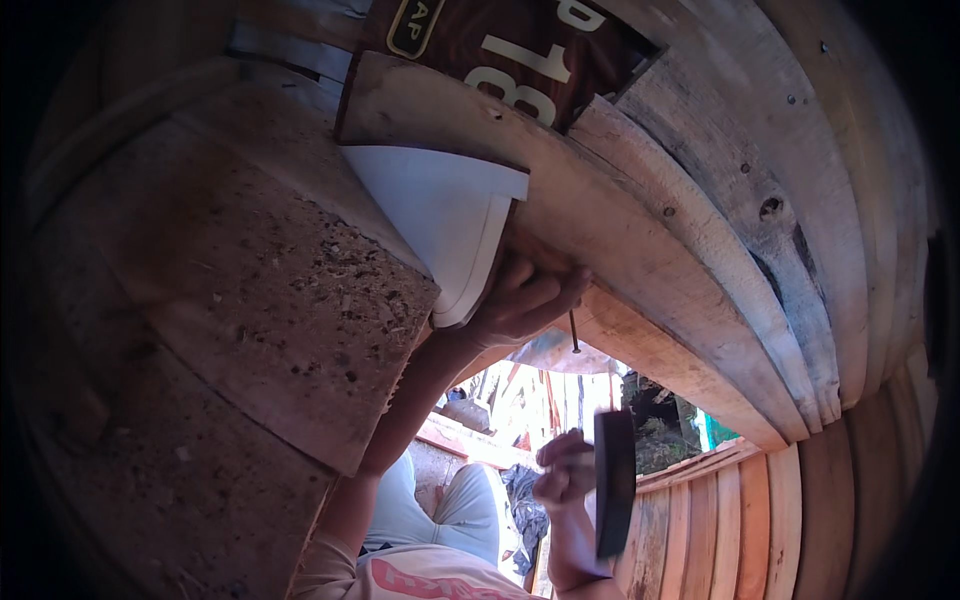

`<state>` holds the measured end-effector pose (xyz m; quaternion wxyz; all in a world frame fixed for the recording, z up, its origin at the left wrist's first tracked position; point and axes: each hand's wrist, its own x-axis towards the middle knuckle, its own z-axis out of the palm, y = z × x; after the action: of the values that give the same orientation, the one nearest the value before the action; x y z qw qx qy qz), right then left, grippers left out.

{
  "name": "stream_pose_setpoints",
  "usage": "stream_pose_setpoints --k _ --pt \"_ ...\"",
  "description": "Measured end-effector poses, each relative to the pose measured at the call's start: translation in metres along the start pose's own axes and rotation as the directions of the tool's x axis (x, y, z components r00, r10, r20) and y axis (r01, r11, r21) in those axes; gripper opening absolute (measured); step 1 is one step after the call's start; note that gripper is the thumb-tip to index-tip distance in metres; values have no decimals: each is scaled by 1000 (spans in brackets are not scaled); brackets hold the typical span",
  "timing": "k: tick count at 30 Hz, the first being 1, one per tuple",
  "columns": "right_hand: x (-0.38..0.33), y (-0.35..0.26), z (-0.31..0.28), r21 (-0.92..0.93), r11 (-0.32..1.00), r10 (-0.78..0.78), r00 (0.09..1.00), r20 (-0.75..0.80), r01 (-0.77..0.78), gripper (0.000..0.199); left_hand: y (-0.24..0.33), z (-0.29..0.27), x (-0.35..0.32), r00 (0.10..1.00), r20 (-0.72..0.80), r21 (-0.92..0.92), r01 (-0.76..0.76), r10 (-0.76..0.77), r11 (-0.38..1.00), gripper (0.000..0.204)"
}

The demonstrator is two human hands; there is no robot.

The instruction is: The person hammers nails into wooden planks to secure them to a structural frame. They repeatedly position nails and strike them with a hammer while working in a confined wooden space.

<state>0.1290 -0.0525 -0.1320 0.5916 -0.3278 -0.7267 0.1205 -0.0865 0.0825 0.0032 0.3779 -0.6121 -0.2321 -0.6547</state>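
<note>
My left hand (530,290) reaches up beside a curved white sheet (440,200), its fingers curled against the underside of a wooden beam (640,340). A nail (575,335) points down from just below the fingertips, which appear closed around its upper end. Lower and to the right, my right hand (565,470) is a closed fist, raised and apart from the nail. It grips a hammer (615,485), whose dark, blocky part shows upright beside the fist. Most of the hammer's handle cannot be made out.
A rough chipboard panel (300,270) fills the left side, close to my left forearm. Weathered boards (720,180) with nail heads run overhead at the right. A dark brown printed board (500,50) sits at the top. Upright planks (720,520) form a wall at lower right.
</note>
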Motion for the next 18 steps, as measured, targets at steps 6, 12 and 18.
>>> stream_pose_setpoints --k 6,12,18 --pt "9 -9 3 57 974 220 975 26 -221 11 5 -2 5 999 -21 -59 44 -45 997 20" --pt "37 -45 22 106 892 -431 897 -98 440 18 5 -1 5 999 -33 -15 -2 1 1000 20" --pt "-2 -4 -16 -308 908 314 948 47 -285 17 31 20 -15 999 15 -36 45 -44 998 18"
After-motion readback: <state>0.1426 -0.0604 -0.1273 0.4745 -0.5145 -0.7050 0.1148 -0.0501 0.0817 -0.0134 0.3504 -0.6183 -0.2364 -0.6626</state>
